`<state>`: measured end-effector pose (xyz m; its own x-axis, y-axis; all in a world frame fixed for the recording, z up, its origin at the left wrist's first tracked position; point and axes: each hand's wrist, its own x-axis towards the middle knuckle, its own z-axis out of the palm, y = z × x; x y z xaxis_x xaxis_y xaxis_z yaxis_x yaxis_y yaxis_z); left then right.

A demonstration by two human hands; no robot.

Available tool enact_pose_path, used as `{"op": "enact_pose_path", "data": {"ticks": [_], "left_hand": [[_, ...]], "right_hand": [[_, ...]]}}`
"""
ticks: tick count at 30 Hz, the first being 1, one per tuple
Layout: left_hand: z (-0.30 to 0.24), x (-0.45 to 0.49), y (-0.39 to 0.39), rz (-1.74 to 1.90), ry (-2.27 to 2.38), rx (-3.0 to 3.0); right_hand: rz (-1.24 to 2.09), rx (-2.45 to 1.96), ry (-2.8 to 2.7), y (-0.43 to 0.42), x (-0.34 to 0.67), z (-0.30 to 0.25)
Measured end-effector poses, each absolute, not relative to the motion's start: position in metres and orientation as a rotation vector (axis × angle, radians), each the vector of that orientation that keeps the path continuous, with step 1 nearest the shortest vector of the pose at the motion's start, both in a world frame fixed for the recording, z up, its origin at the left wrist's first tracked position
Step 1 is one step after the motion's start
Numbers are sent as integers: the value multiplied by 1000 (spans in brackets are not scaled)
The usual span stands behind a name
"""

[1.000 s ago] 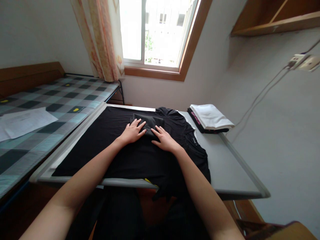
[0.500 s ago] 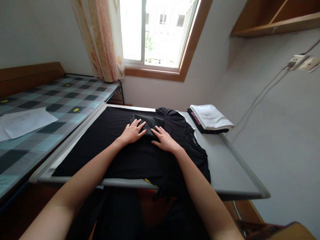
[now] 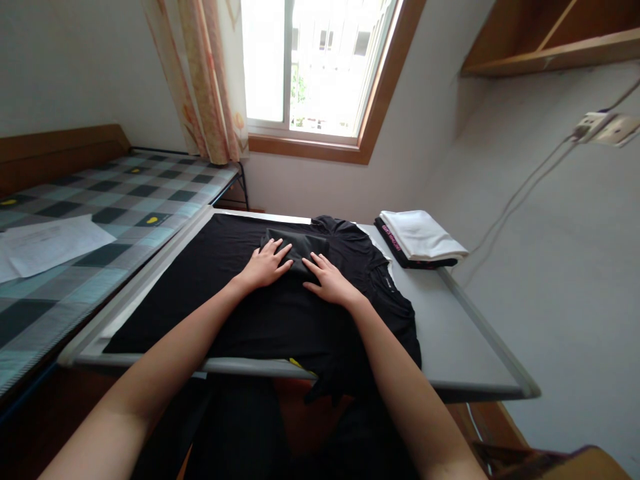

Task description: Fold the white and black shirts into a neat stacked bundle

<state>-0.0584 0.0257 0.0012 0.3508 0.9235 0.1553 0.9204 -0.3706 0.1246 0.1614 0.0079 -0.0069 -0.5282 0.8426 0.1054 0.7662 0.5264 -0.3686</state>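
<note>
A black T-shirt (image 3: 210, 287) lies spread over a grey table (image 3: 460, 340), with one edge hanging off the near side. A folded-over part of the shirt (image 3: 300, 244) forms a small dark rectangle near its middle. My left hand (image 3: 264, 264) rests flat on the left side of that fold, fingers spread and pointing away from me. On the fold's right side my right hand (image 3: 327, 280) lies flat too, fingers stretched out. Neither hand grips anything.
A stack of folded clothes, white on top (image 3: 421, 235) and black beneath, sits at the table's far right. A bed with a checked cover (image 3: 125, 200) and a white sheet of paper (image 3: 45, 243) runs along the left. A window (image 3: 315, 67) and curtain (image 3: 205, 80) are behind.
</note>
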Motion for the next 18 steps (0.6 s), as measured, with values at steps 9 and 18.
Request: {"op": "enact_pose_path", "data": {"ticks": [9, 18], "left_hand": [[2, -58, 25, 300, 1754, 2576], [3, -58, 25, 300, 1752, 2576]], "right_hand": [[380, -1356, -2500, 7, 161, -7], [391, -1353, -2502, 7, 161, -6]]}}
